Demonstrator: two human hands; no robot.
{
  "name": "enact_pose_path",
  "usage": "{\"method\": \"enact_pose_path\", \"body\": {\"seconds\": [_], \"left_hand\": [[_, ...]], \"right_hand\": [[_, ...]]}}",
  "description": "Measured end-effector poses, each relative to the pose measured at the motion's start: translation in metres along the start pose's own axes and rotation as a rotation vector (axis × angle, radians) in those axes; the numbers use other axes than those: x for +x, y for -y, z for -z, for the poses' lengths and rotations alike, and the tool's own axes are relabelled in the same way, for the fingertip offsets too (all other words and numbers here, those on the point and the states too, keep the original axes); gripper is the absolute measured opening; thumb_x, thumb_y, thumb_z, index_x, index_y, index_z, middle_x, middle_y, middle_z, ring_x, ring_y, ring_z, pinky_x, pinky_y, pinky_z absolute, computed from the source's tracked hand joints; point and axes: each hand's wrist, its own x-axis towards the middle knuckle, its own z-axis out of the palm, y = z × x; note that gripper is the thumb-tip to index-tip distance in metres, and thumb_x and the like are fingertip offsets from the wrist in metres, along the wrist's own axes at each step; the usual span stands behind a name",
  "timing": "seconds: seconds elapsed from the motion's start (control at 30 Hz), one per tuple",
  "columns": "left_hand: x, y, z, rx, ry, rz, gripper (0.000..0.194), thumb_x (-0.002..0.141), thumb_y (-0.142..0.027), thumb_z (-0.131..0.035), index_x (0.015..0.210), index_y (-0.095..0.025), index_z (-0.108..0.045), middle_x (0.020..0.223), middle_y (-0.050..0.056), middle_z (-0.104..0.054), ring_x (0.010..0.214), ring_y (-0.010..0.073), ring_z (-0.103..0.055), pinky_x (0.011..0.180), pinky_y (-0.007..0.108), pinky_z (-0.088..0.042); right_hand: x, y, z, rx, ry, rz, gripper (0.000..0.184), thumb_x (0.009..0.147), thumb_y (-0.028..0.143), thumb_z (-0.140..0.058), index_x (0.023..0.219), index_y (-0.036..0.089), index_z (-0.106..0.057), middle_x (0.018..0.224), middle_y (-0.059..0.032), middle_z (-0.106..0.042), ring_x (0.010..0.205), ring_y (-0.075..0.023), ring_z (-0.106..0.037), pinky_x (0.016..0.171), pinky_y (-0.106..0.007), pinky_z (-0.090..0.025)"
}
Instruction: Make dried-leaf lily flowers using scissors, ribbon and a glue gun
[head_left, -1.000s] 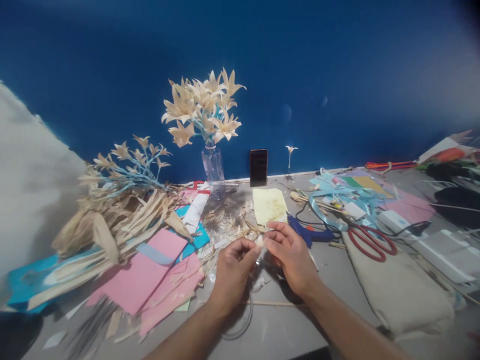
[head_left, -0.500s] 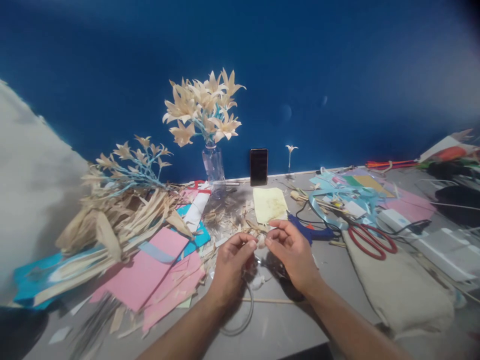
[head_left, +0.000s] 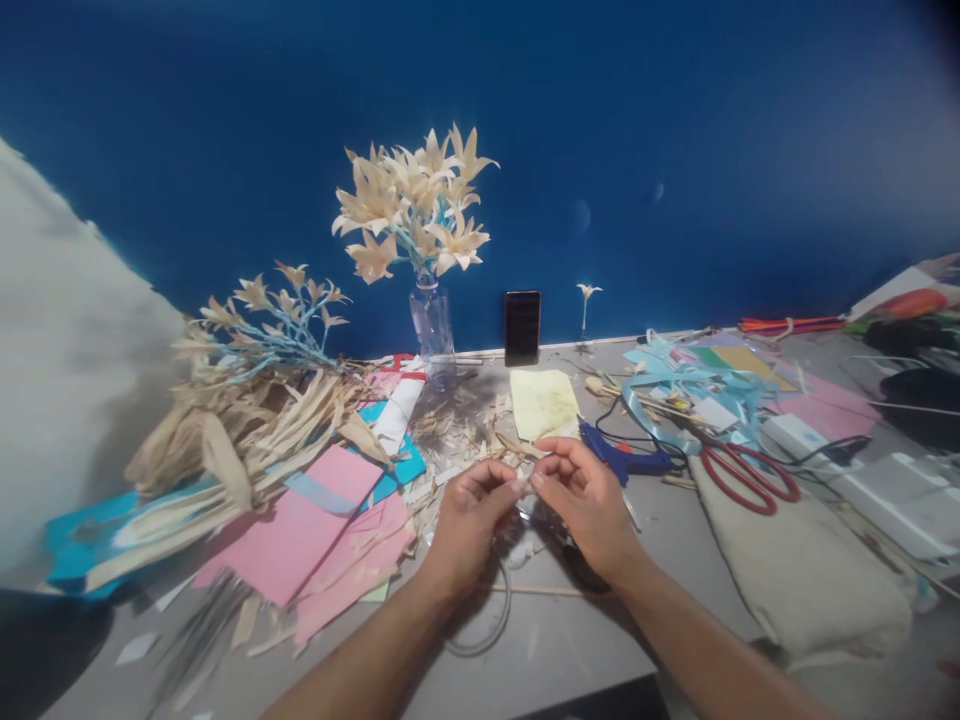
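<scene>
My left hand (head_left: pixel 471 520) and my right hand (head_left: pixel 589 508) meet over the middle of the table, fingertips almost touching. Both are closed in a pinch on a small pale piece (head_left: pixel 526 483), perhaps dried husk; its shape is mostly hidden by the fingers. Just beyond them lies a yellow paper square (head_left: pixel 544 405) among pale husk scraps (head_left: pixel 480 425). A blue glue gun (head_left: pixel 626 460) rests to the right of my right hand. Below the hands, a grey loop of cord (head_left: pixel 496 635) and a thin stick (head_left: pixel 551 591) lie on the table.
Pale husk flowers (head_left: pixel 416 200) stand in a clear bottle (head_left: pixel 433 335) at the back, beside an upright phone (head_left: pixel 522 328). Husks (head_left: pixel 217 450) and pink paper (head_left: pixel 300 530) cover the left. Red-handled scissors (head_left: pixel 754 478), beige cloth (head_left: pixel 802 570) and blue ribbon (head_left: pixel 637 400) occupy the right.
My left fingertips have come slightly closer to my right ones at the small pale piece. The whole view has shifted a little, with the background sitting slightly farther right and higher.
</scene>
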Motion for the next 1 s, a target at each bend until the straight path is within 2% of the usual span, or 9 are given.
{"method": "enact_pose_path", "body": {"seconds": [0.27,0.5,0.67,0.73,0.87,1.0], "left_hand": [[0.0012,0.0002,0.0004,-0.023,-0.008,0.007,0.021,0.075,-0.032,-0.076,0.072,-0.015,-0.062,0.054,-0.005,-0.048,0.048,0.0056,-0.037,0.046,0.018,-0.027],[0.0001,0.0026,-0.0006,-0.022,0.003,-0.06,0.031,0.068,-0.025,-0.083,0.087,-0.019,-0.06,0.077,-0.002,-0.06,0.059,0.0083,-0.052,0.052,0.02,-0.041],[-0.0027,0.002,0.0006,0.014,0.009,-0.114,0.022,0.08,-0.029,-0.072,0.096,-0.02,-0.061,0.08,-0.001,-0.062,0.063,0.009,-0.054,0.058,0.021,-0.043],[-0.0036,0.0021,0.0005,0.011,0.021,-0.119,0.022,0.08,-0.029,-0.07,0.098,-0.02,-0.061,0.082,-0.001,-0.062,0.063,0.0097,-0.055,0.058,0.022,-0.044],[-0.0029,0.0041,-0.0022,0.087,-0.038,-0.118,0.032,0.074,-0.027,-0.077,0.099,-0.019,-0.06,0.082,0.0,-0.062,0.065,0.0113,-0.056,0.058,0.022,-0.043],[-0.0012,0.0054,-0.0049,0.058,-0.09,-0.089,0.032,0.073,-0.026,-0.079,0.096,-0.018,-0.058,0.076,-0.002,-0.06,0.063,0.0102,-0.054,0.057,0.021,-0.042]], "right_hand": [[0.0003,0.0002,-0.0005,0.033,-0.001,-0.013,0.034,0.078,0.032,-0.074,0.107,0.019,-0.061,0.08,0.0012,-0.064,0.072,-0.0138,-0.057,0.066,-0.025,-0.043],[0.0004,-0.0002,-0.0006,0.031,-0.017,-0.015,0.032,0.077,0.03,-0.073,0.106,0.02,-0.061,0.079,0.0015,-0.065,0.068,-0.0132,-0.057,0.061,-0.024,-0.042],[0.0008,0.0019,-0.0012,0.02,-0.039,-0.018,0.033,0.076,0.031,-0.074,0.104,0.019,-0.061,0.078,0.0012,-0.065,0.067,-0.0133,-0.058,0.059,-0.024,-0.042],[0.0007,0.0027,-0.0016,0.011,-0.049,-0.018,0.033,0.075,0.031,-0.074,0.103,0.019,-0.061,0.077,0.0011,-0.065,0.067,-0.0135,-0.058,0.059,-0.024,-0.042],[0.0,0.0021,-0.0023,-0.013,-0.041,-0.01,0.032,0.076,0.03,-0.073,0.104,0.018,-0.062,0.078,0.0005,-0.065,0.068,-0.0135,-0.058,0.061,-0.025,-0.043],[-0.0009,-0.0007,-0.0026,-0.02,-0.032,-0.012,0.032,0.078,0.028,-0.072,0.107,0.019,-0.061,0.08,0.0008,-0.065,0.068,-0.0132,-0.057,0.06,-0.024,-0.043]]}}
